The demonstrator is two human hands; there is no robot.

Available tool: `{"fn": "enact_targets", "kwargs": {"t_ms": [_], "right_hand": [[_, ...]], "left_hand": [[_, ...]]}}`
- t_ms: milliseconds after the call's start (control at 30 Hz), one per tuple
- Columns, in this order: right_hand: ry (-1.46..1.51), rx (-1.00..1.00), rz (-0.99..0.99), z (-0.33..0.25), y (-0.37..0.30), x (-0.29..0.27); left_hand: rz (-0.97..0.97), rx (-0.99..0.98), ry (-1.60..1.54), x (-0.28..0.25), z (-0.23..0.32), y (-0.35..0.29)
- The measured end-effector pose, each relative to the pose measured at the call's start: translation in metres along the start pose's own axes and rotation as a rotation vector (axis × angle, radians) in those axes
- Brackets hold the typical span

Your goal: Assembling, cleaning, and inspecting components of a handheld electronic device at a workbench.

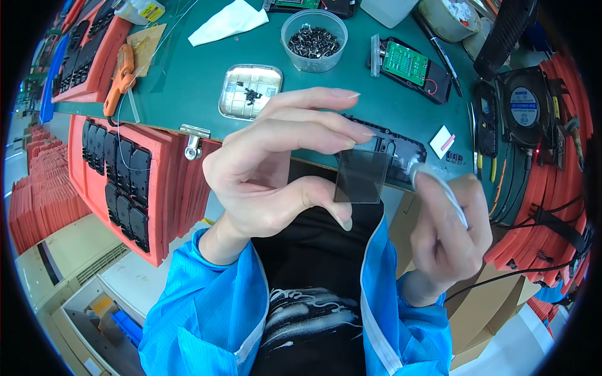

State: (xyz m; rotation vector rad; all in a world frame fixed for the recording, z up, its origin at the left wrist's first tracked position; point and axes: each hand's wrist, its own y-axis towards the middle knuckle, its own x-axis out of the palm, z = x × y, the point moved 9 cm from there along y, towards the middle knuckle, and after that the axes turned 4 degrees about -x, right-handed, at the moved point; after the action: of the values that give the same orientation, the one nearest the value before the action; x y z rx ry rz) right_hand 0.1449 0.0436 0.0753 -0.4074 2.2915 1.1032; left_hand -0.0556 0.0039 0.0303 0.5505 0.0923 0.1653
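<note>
Overhead, the green workbench [188, 75] is spreading behind both hands; the left hand [269, 169] is pinching a dark tinted square panel [362, 176] by its left edge between thumb and fingertips; the right hand [448, 229], just right of it, is curling around a thin white film strip [442, 185].
</note>
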Motion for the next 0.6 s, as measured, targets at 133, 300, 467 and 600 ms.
{"fn": "enact_targets", "kwargs": {"t_ms": [133, 300, 467, 600], "right_hand": [[0.022, 0.212, -0.047, 0.013, -0.001, 0.008], [0.368, 0.425, -0.129, 0.028, -0.007, 0.013], [1.103, 0.817, -0.32, 0.043, -0.03, 0.059], [1.332, 0.947, -0.412, 0.039, -0.039, 0.079]], "left_hand": [[0.014, -0.002, 0.032, 0.0, 0.003, -0.001], [0.001, 0.028, 0.043, 0.002, 0.007, 0.003], [-0.107, 0.134, 0.326, 0.009, 0.028, 0.005], [-0.159, 0.183, 0.434, 0.016, 0.044, 0.007]]}}
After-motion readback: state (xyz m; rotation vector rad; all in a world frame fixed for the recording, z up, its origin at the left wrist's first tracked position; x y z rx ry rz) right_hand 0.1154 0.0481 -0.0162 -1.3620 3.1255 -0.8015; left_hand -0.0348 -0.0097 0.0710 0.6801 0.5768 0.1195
